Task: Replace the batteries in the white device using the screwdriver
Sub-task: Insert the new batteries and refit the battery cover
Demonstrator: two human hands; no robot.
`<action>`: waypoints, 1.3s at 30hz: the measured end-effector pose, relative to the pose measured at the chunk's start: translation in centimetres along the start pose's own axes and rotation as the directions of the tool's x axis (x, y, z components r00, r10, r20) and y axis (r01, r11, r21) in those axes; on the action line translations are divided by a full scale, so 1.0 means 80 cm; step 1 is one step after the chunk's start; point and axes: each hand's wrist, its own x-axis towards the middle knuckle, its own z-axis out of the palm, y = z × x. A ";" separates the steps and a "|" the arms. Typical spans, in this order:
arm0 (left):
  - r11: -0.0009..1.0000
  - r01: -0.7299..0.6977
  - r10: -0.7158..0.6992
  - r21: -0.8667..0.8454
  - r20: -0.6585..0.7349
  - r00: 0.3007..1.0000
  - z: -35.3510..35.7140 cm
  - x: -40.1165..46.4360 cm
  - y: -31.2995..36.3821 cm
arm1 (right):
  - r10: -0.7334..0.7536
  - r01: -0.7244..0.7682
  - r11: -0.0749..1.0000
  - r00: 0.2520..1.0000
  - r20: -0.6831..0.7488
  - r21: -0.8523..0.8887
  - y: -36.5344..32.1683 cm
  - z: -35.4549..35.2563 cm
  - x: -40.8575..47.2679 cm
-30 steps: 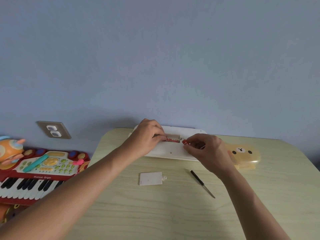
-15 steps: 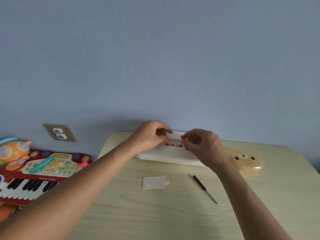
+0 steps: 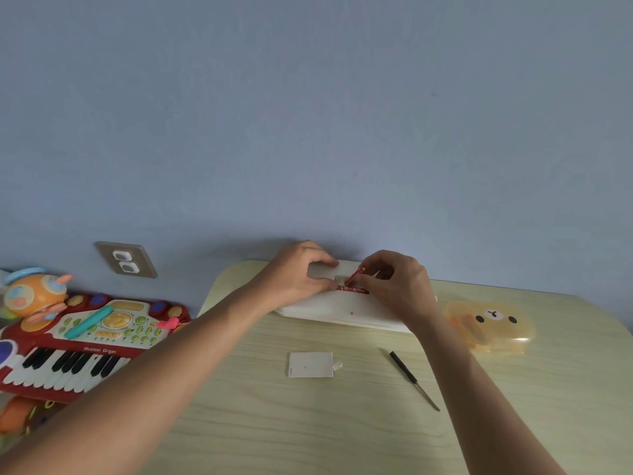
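The white device (image 3: pixel 329 308) lies face down at the table's far edge, against the wall. Its battery compartment is uncovered, and a red battery (image 3: pixel 356 290) lies flat inside it. My right hand (image 3: pixel 397 286) pinches a second red battery (image 3: pixel 353 275), tilted with one end raised over the compartment. My left hand (image 3: pixel 301 275) presses on the device just left of the compartment, fingers curled on its casing. The white battery cover (image 3: pixel 310 364) lies loose on the table nearer to me. The black-handled screwdriver (image 3: pixel 412 378) lies to the cover's right, untouched.
A translucent yellow bear-faced box (image 3: pixel 493 325) sits right of the device. Left of the table (image 3: pixel 342 423) stand a red toy keyboard (image 3: pixel 78 341) and an orange toy (image 3: pixel 34 296). A wall outlet (image 3: pixel 125 260) is behind them.
My right hand has lifted one end of the red battery, so it now tilts over the compartment instead of being held at its right edge. The camera view has shifted slightly.
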 end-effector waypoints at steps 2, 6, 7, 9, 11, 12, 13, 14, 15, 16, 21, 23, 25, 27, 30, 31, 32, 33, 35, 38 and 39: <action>1.000 0.004 -0.004 -0.001 0.009 1.000 0.001 -0.002 -0.001 | -0.023 0.023 0.998 1.000 -0.003 -0.062 0.001 -0.001 0.000; 1.000 0.007 -0.007 0.001 0.014 1.000 0.003 -0.003 -0.003 | -0.081 0.068 0.982 0.995 -0.066 -0.174 0.009 0.000 0.000; 1.000 0.010 -0.010 0.002 0.015 1.000 0.003 -0.003 -0.003 | -0.109 0.091 0.975 0.990 -0.084 -0.202 0.014 0.000 -0.001; 1.000 0.011 -0.011 0.007 0.020 1.000 0.003 -0.004 -0.003 | -0.164 0.135 0.957 0.982 -0.096 -0.257 0.022 0.000 -0.003; 1.000 0.012 -0.012 0.006 0.025 1.000 0.003 -0.004 -0.002 | -0.213 0.177 0.937 0.973 -0.089 -0.300 0.026 0.002 -0.008; 1.000 0.014 -0.014 0.005 0.025 1.000 0.003 -0.004 -0.001 | -0.255 0.211 0.917 0.963 -0.090 -0.339 0.027 0.004 -0.010; 1.000 0.017 -0.018 0.007 0.025 1.000 0.003 -0.004 -0.001 | -0.301 0.244 0.887 0.949 -0.090 -0.393 0.025 0.007 -0.013; 1.000 0.020 -0.020 0.010 0.025 0.999 0.003 -0.003 0.000 | -0.340 0.263 0.850 0.936 -0.093 -0.456 0.023 0.011 -0.015; 1.000 0.023 -0.023 0.014 0.027 0.999 0.003 -0.003 0.000 | -0.370 0.266 0.807 0.924 -0.100 -0.527 0.022 0.016 -0.018; 1.000 0.025 -0.025 0.015 0.028 0.999 0.003 -0.004 0.000 | -0.398 0.263 0.762 0.911 -0.108 -0.591 0.020 0.020 -0.021; 0.997 -0.021 0.019 0.080 0.030 0.999 0.000 -0.016 0.001 | -0.404 0.257 0.784 0.902 -0.151 -0.564 0.024 0.018 -0.034; 0.990 -0.034 0.032 0.134 0.016 0.999 -0.002 -0.024 -0.001 | -0.355 0.254 0.860 0.921 -0.161 -0.442 0.028 0.011 -0.033; 0.988 -0.031 0.031 0.151 0.002 1.000 -0.001 -0.032 -0.005 | -0.355 0.277 0.879 0.923 -0.145 -0.388 0.033 0.007 -0.036; 0.992 -0.020 0.020 0.125 0.004 1.000 0.002 -0.038 -0.007 | -0.407 0.329 0.857 0.904 -0.130 -0.397 0.039 0.008 -0.041; 0.994 -0.011 0.011 0.109 0.005 1.000 0.004 -0.039 -0.007 | -0.464 0.363 0.820 0.874 -0.144 -0.443 0.043 0.012 -0.045; 0.994 -0.010 0.009 0.109 0.006 1.000 0.004 -0.038 -0.007 | -0.466 0.357 0.817 0.871 -0.154 -0.452 0.043 0.013 -0.045; 0.994 -0.008 0.008 0.110 0.008 1.000 0.004 -0.038 -0.006 | -0.459 0.345 0.819 0.873 -0.163 -0.458 0.043 0.015 -0.044; 0.994 -0.009 0.007 0.113 0.012 1.000 0.004 -0.038 -0.006 | -0.449 0.332 0.821 0.878 -0.167 -0.464 0.043 0.015 -0.043; 0.993 -0.009 0.007 0.120 0.018 1.000 0.005 -0.040 -0.006 | -0.442 0.322 0.817 0.882 -0.161 -0.478 0.043 0.015 -0.043; 0.991 -0.017 0.013 0.136 0.026 1.000 0.006 -0.042 -0.007 | -0.461 0.333 0.767 0.881 -0.109 -0.549 0.042 0.017 -0.043; 0.989 -0.023 0.019 0.145 0.029 0.999 0.006 -0.042 -0.008 | -0.463 0.338 0.754 0.882 -0.090 -0.564 0.039 0.017 -0.044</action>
